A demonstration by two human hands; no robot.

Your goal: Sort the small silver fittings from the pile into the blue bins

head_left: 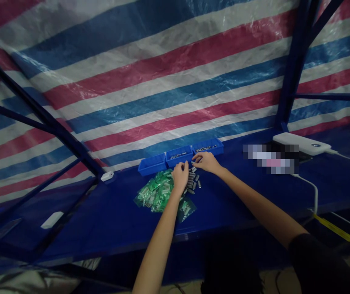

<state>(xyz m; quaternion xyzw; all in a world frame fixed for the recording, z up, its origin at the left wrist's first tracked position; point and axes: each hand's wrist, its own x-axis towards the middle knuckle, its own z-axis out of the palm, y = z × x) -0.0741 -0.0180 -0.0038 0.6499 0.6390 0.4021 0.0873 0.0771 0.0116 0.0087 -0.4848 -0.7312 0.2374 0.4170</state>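
My left hand (180,177) is over the right side of a pile of small green-tinted plastic bags (156,190), its fingers curled together; what they hold, if anything, is too small to make out. Close beside it, my right hand (207,162) pinches its fingertips in front of the blue bins, and any small piece between them cannot be named. Beneath both hands lie several loose metal cylinders (198,184). One clear bag (186,208) with small metal pieces in it lies nearer the table edge.
Behind the hands stand three blue bins: a left bin (152,165), a middle bin (179,157) and a right bin (208,148), the latter two with small metal parts. A white power bank (302,143) with cables is at right. White blocks (107,176) lie left, near blue frame posts.
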